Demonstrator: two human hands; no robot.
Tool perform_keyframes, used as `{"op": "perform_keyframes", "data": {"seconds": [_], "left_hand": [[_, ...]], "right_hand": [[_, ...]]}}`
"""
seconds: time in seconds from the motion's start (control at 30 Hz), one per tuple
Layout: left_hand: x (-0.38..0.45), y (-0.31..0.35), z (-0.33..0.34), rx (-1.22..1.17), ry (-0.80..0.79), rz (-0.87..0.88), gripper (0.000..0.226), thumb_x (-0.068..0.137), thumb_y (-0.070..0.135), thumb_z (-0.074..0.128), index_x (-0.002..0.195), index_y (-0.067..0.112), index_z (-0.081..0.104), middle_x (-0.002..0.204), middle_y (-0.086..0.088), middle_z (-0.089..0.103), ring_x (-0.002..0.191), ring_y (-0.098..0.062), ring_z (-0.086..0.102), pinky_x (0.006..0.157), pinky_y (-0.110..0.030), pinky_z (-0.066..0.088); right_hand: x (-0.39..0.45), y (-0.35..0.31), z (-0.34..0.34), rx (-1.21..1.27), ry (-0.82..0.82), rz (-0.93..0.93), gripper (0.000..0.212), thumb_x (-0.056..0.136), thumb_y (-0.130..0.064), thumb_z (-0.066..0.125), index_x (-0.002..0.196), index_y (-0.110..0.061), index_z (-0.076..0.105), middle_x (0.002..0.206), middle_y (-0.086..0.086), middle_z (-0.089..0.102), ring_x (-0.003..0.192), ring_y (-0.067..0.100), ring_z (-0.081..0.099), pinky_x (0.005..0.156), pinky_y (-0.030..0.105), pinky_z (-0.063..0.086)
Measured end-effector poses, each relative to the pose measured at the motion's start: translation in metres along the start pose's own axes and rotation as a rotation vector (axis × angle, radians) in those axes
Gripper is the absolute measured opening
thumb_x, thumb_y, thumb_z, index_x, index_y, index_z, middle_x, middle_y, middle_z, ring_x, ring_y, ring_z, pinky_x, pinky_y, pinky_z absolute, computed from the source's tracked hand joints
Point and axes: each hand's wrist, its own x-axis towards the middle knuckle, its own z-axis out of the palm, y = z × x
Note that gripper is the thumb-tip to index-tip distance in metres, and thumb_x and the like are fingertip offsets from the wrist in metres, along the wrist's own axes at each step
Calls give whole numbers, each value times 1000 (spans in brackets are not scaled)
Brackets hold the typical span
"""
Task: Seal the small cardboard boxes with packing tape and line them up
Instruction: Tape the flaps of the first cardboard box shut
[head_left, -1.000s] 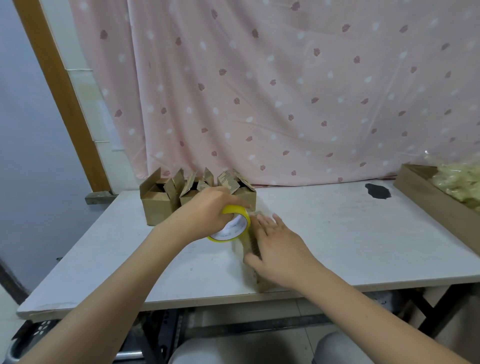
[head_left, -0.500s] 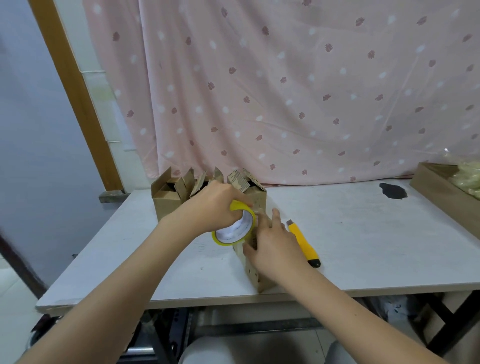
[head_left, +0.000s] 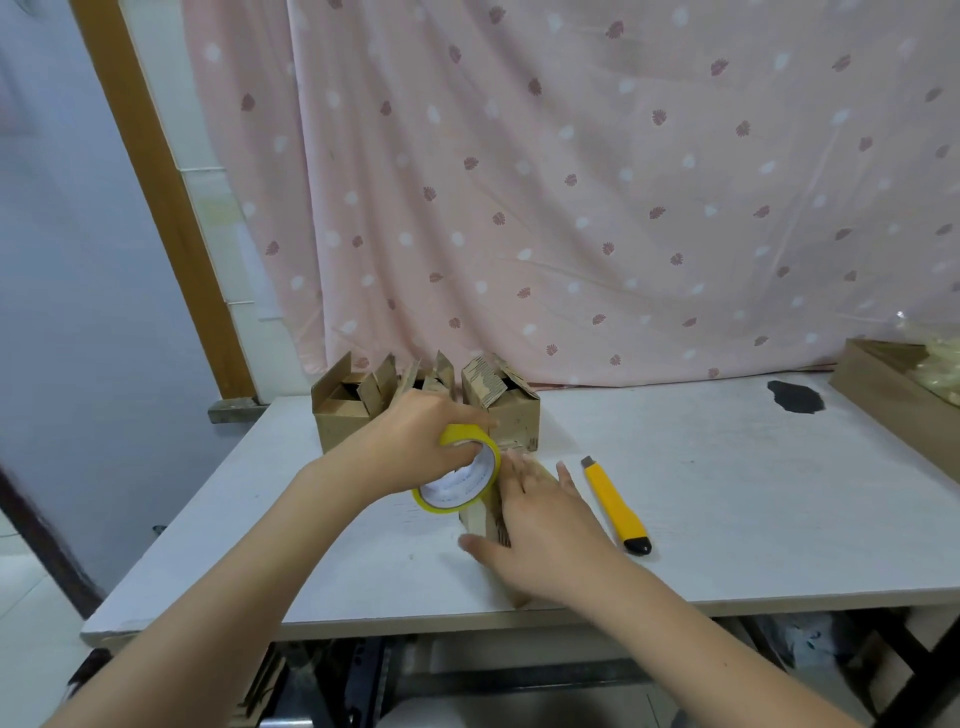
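A makeshift home packing corner: pink leaf-print curtain (head_left: 597, 182) behind a plain white table (head_left: 753, 499).

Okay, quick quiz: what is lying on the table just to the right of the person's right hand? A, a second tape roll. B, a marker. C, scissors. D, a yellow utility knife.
D: a yellow utility knife lies on the table right of the right hand.

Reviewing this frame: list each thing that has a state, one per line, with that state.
Left hand: grips the tape roll.
Tape roll: on edge, against the near box.
Right hand: fingers flat, pressing the near box.
Near box: flaps down, mostly hidden.
Back boxes: flaps open, unsealed.
Utility knife: lying untouched; blade state unclear.
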Motion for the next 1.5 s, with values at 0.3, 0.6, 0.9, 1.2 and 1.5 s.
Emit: {"op": "perform_keyframes", "data": {"seconds": [0.3, 0.6, 0.9, 1.2, 1.5], "left_hand": [[2, 0, -4, -29, -52, 58, 39, 91, 9, 62, 119, 34, 72, 83, -3, 53, 80, -14, 44, 68, -12, 31], [2, 1, -9, 27, -63, 75, 38, 94, 14, 61, 121, 38, 70, 83, -1, 50, 76, -9, 42, 67, -8, 32], [-7, -7, -14, 99, -138, 108, 40, 91, 13, 62, 122, 38, 69, 86, 0, 53, 74, -6, 43, 71, -6, 33], [-39, -33, 5, 56, -134, 51, 43, 92, 14, 63, 122, 45, 67, 78, 11, 44, 70, -1, 43, 66, -11, 32], [-52, -40, 26, 90, -212, -26, 49, 101, 22, 53, 137, 55, 46, 85, 5, 43, 82, -16, 47, 70, -21, 35]], "right_hand": [[-4, 12, -9, 58, 83, -197, 80, 95, -47, 46, 157, -11, 11, 164, 6, 12, 151, 19, 8, 122, 25, 7], [-3, 12, 1, 109, 162, -98, 68, 90, -50, 46, 149, -21, 30, 149, -3, 40, 137, 16, 36, 101, 30, 39], [-3, 11, 4, 17, 132, -109, 69, 98, -47, 37, 156, -14, 19, 162, 4, 22, 150, 16, 15, 119, 24, 10], [-4, 4, 6, -57, 123, -115, 67, 101, -48, 31, 156, -13, 18, 164, 4, 16, 151, 15, 11, 106, 19, -9], [-6, 5, 4, -92, 101, -133, 65, 103, -47, 26, 158, -17, 11, 164, 5, 12, 152, 15, 8, 107, 18, -9]]}}
